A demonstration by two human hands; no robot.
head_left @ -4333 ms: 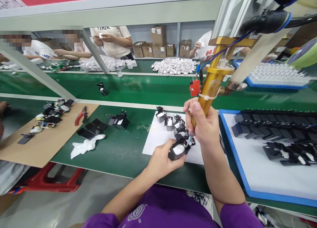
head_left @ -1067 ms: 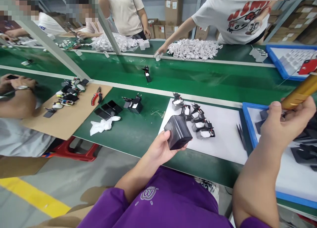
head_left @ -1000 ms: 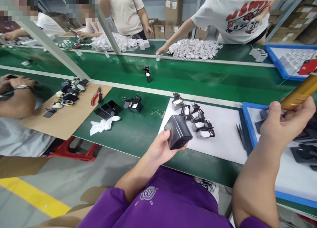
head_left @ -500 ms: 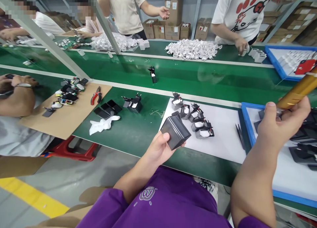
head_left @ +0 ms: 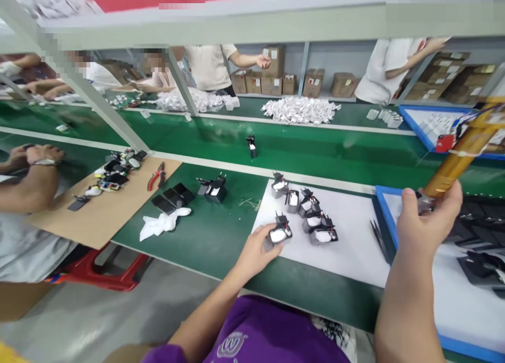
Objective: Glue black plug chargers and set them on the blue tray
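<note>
My left hand (head_left: 256, 250) grips a small black power adapter (head_left: 280, 235) by its sides, low at the left edge of a white sheet (head_left: 351, 252). The adapter's open top faces up, showing a white part inside and a black plug piece with pins at the back. Several similar adapters (head_left: 313, 221) stand just beyond it on the sheet. Off to the right, my right hand (head_left: 430, 215) is closed around the lower end of a slanted gold cylindrical power screwdriver (head_left: 453, 165). My fingers partly hide its tip.
Tweezers (head_left: 379, 235) lie beside a blue-rimmed tray (head_left: 389, 215) holding black housings. Leftward are another adapter (head_left: 215, 189), black covers (head_left: 173, 197), a white cloth (head_left: 163, 223) and red-handled pliers (head_left: 157, 177). A green conveyor (head_left: 189, 142) runs behind; co-workers are opposite and at left.
My left hand has lowered the adapter to the white sheet and turned it open side up. My right hand still holds the screwdriver. The view has tilted up, and a shelf now shows overhead.
</note>
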